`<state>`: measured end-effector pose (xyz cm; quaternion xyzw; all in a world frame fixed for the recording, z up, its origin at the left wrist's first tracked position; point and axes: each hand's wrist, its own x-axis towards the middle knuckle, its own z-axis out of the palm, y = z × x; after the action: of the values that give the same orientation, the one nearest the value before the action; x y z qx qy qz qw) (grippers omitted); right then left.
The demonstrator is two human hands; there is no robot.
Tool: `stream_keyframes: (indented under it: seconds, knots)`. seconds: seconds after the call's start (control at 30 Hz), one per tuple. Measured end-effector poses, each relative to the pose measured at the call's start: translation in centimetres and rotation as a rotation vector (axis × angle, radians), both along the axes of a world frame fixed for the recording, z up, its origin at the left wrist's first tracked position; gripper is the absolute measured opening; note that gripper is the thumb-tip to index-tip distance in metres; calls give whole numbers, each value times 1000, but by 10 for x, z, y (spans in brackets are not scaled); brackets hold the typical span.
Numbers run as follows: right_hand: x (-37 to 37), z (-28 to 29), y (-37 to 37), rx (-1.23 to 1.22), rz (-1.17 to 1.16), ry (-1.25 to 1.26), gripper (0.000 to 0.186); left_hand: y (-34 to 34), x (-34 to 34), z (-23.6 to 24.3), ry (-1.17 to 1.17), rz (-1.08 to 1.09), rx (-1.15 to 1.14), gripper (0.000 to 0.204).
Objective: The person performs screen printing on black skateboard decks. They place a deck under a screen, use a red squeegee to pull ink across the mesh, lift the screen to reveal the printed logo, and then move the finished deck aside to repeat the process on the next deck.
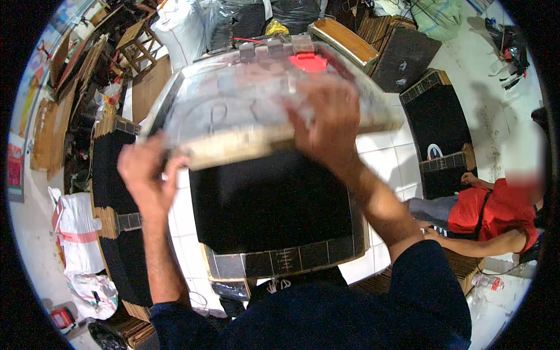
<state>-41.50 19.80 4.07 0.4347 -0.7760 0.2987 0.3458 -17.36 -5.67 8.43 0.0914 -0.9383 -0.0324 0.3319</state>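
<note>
A wide wooden-edged frame [233, 143] with a translucent, stained panel is tilted up over a black board [268, 204] that has a strip of marked squares along its near edge. My left hand [146, 178] has its fingers wrapped on the frame's left front corner. My right hand [326, 116] is motion-blurred over the right half of the front bar; whether it grips or only touches the bar is unclear. A red patch [309, 62] sits near the frame's back.
Black boards on stacks flank me at left [116, 169] and right [431, 122]. A person [484, 216] in red is low at the right. White sacks [81, 227], wooden planks [344, 41] and wrapped bundles surround the workspace. A bottle [489, 283] lies at lower right.
</note>
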Motion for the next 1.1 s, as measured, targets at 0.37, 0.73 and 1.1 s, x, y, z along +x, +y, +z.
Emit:
stream_keyframes:
  seconds: [0.37, 0.73, 1.1]
  knots:
    - [-70, 172, -73, 112, -294, -324, 55, -38, 381, -367, -885, 646, 838, 35]
    - [-106, 191, -96, 138, -261, -307, 58, 219, 345, -484, -793, 627, 1257, 60]
    - [-99, 191, -93, 109, -285, -320, 55, 223, 386, -494, -462, 721, 1406, 46]
